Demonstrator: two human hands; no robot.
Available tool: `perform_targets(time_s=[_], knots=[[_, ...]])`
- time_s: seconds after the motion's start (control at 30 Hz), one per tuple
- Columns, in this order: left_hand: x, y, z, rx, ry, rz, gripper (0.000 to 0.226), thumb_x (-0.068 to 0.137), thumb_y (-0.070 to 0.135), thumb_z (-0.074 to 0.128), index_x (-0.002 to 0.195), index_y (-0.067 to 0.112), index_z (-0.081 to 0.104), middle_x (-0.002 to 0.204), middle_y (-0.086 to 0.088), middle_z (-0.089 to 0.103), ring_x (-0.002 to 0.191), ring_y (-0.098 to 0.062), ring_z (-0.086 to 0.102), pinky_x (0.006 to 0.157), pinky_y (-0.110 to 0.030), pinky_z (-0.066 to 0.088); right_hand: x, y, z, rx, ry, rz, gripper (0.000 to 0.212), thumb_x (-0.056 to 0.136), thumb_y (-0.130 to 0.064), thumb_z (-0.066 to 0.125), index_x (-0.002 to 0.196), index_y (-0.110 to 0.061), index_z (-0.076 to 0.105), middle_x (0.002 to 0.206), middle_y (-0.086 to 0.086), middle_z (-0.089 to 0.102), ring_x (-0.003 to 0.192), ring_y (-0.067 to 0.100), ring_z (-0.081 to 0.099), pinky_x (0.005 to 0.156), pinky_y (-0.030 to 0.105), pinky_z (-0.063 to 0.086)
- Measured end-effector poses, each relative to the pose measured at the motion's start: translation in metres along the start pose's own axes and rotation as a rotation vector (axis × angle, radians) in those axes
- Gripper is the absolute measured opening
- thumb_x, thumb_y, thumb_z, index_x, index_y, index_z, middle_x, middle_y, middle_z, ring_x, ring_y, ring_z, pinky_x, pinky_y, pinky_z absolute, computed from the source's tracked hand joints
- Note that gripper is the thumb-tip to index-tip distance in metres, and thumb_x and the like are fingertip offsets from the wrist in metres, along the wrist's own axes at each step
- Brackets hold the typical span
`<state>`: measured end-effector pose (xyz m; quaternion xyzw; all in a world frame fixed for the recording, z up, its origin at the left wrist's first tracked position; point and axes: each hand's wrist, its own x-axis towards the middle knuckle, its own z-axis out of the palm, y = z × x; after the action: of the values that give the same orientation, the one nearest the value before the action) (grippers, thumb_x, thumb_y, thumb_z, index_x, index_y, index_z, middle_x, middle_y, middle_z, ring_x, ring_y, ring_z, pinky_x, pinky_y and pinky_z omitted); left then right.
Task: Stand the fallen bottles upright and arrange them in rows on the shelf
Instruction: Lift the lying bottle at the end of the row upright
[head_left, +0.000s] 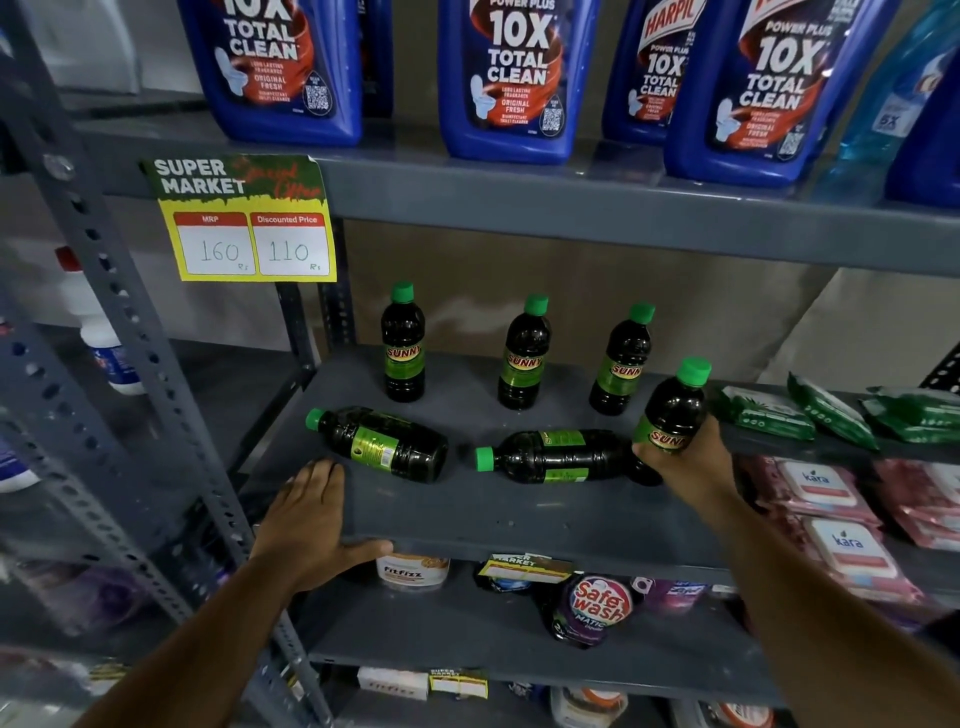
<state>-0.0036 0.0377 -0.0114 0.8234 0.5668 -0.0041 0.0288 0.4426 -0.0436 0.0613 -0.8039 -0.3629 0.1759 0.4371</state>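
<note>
Three dark bottles with green caps stand upright in a back row on the grey shelf (519, 514): a left bottle (403, 345), a middle bottle (522, 356) and a right bottle (621, 364). Two more lie on their sides in front, caps pointing left: a left fallen bottle (384, 441) and a middle fallen bottle (556, 454). My right hand (685, 457) grips a sixth bottle (672, 410) low on its body and holds it nearly upright at the shelf's right. My left hand (317, 519) rests flat on the shelf's front left edge, fingers apart, just short of the left fallen bottle.
Green packets (831, 415) lie right of the held bottle, pink wipe packs (831, 509) below them. Large blue cleaner bottles (498, 78) fill the shelf above, with a price tag (244, 218) hanging from it. A perforated metal upright (130, 338) stands at the left.
</note>
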Motion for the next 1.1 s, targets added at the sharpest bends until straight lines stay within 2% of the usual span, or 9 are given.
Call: perform_targets(time_s=[0.1,0.2,0.4,0.63,0.9,1.1], knots=[[0.0,0.001,-0.002,0.017,-0.013,-0.006,0.143,0.049,0.105,0.011,0.152,0.007,0.0,0.162,-0.012,0.003,0.148,-0.029,0.004,0.121,-0.045,0.009,-0.011,0.001,0.005,0.025,0.014,-0.012,0.079,0.069,-0.025,0.087,0.134,-0.016,0.043,0.122,0.004,0.063,0.112,0.027,0.06,0.09,0.034,0.045],[0.0,0.001,-0.002,0.004,0.001,-0.004,0.145,0.046,0.105,0.008,0.152,0.007,0.001,0.161,-0.013,0.005,0.148,-0.03,0.005,0.121,-0.045,0.01,-0.021,0.006,0.009,0.038,0.012,-0.045,0.08,0.07,-0.024,0.086,0.136,-0.017,0.042,0.114,-0.004,0.059,0.107,0.02,0.058,0.09,0.033,0.044],[-0.002,0.003,-0.006,0.021,-0.04,-0.007,0.15,0.04,0.105,-0.002,0.152,0.005,-0.003,0.162,-0.014,-0.001,0.148,-0.029,0.001,0.121,-0.045,0.007,-0.036,0.009,0.009,0.061,0.026,-0.055,0.078,0.072,-0.018,0.084,0.138,-0.015,0.041,0.108,-0.002,0.057,0.097,0.017,0.054,0.088,0.03,0.041],[-0.001,0.004,-0.007,0.027,-0.078,-0.02,0.15,0.04,0.105,-0.001,0.152,0.005,-0.007,0.163,-0.014,-0.006,0.149,-0.028,-0.004,0.121,-0.044,0.004,-0.043,0.005,0.005,0.067,0.014,-0.07,0.078,0.073,-0.015,0.083,0.138,-0.014,0.04,0.104,-0.002,0.058,0.092,0.017,0.055,0.084,0.029,0.041],[-0.002,0.005,-0.009,0.029,-0.087,-0.02,0.149,0.041,0.104,-0.001,0.152,0.005,-0.008,0.163,-0.015,-0.007,0.149,-0.028,-0.005,0.121,-0.044,0.003,-0.042,0.005,0.005,0.065,0.006,-0.087,0.078,0.073,-0.015,0.083,0.138,-0.014,0.04,0.107,-0.002,0.058,0.095,0.017,0.055,0.086,0.03,0.041],[-0.004,0.006,-0.011,0.028,-0.084,-0.015,0.151,0.039,0.105,-0.002,0.151,0.004,-0.009,0.162,-0.014,-0.008,0.149,-0.028,-0.008,0.121,-0.044,0.002,-0.033,0.003,0.003,0.041,-0.05,-0.071,0.079,0.073,-0.018,0.083,0.138,-0.015,0.038,0.117,0.003,0.061,0.099,0.018,0.055,0.088,0.032,0.042]])
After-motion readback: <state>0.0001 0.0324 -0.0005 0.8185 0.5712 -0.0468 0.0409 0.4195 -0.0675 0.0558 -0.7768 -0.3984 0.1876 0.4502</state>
